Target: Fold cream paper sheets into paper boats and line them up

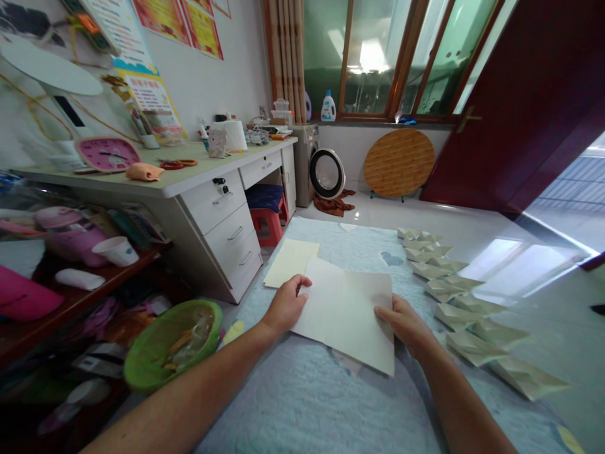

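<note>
Head view: the white paper sheet (347,318) lies between the two hands, angled over the pale-blue quilted cover (302,403). The left hand (287,304) pinches its left edge; the right hand (407,325) clamps its right edge, thumb on top. The hands are well apart. Just beyond the left hand rests a cream paper stack (289,257); rows of folded paper boats (475,347) stand right of the right hand.

Both hands, left (286,305) and right (405,323), hold a sheet (347,309). Folded boats (467,321) line the bed's (312,403) right side.
</note>
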Available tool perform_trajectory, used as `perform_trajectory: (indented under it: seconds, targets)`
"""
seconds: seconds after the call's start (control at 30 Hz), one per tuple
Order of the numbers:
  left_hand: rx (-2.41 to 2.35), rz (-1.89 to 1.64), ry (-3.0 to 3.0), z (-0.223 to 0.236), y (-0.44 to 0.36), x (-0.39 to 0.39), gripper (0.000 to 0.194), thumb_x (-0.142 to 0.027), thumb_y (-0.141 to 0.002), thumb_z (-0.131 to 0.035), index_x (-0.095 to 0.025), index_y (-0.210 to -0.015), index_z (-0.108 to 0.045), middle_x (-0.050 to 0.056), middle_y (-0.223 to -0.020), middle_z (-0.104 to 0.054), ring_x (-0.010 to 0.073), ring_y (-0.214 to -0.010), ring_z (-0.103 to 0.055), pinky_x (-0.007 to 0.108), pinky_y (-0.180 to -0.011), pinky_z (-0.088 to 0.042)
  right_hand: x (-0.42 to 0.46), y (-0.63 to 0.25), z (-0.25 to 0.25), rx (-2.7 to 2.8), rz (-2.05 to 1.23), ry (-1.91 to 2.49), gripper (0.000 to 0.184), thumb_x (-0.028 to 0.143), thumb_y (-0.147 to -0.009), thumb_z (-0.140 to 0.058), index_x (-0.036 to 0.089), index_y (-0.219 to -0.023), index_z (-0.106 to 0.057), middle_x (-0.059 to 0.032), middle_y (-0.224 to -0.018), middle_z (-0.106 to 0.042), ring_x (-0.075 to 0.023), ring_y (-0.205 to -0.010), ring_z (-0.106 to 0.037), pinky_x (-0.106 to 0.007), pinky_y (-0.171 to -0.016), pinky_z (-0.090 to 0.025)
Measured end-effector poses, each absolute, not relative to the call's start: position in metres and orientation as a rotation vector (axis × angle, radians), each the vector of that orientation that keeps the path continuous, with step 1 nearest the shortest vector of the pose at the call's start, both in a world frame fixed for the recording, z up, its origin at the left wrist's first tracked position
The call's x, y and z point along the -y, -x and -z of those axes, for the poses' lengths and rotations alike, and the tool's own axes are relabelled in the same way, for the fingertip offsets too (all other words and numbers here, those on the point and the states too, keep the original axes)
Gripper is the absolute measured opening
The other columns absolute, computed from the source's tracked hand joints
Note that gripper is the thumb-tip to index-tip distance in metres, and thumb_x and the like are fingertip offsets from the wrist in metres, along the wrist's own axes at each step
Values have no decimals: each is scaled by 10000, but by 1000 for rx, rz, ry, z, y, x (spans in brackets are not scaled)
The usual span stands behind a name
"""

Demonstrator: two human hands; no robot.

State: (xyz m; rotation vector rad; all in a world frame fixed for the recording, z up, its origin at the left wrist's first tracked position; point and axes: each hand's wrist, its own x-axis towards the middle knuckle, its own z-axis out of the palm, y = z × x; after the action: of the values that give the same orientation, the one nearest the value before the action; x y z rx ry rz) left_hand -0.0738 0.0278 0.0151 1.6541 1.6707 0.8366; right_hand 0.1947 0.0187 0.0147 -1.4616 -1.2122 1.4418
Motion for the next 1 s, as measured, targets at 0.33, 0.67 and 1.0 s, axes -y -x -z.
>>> perform_trajectory:
  seconds: [0.33, 0.67, 1.0]
  targets:
    - [-1968, -822, -1950, -23, 97, -80, 365, -12, -802, -437, -178, -1074, -617, 87, -1130, -650, 222, -1093, -594, 313, -985, -428, -20, -196, -11, 1209, -1453, 1442, 316, 245, -623, -633, 150, -923, -657, -52, -751, -741, -239, -644, -692, -300, -564, -522]
    - [-2238, -474, -2192, -22, 93, -86, 362, -36, -899, -351, -116, -1070, -660, 187, -1162, -600, 324, -1134, -528, 490, -970, -403, -20, -198, -10, 1233, -1474, 1452, 350, 252, -608, -604, 148, -940, -645, -45, -730, -734, -225, -621, -685, -288, -552, -518]
    - [-1303, -231, -2671, -36, 51, -36, 778, -9, -717, -543, -242, -1442, -381, 64, -1554, -338, 287, -1421, -269, 443, -1145, -297, -20, -201, -15, 1080, -1601, 1237, 497, 301, -665, -737, 160, -1118, -588, -81, -919, -761, -257, -746, -720, -334, -642, -554]
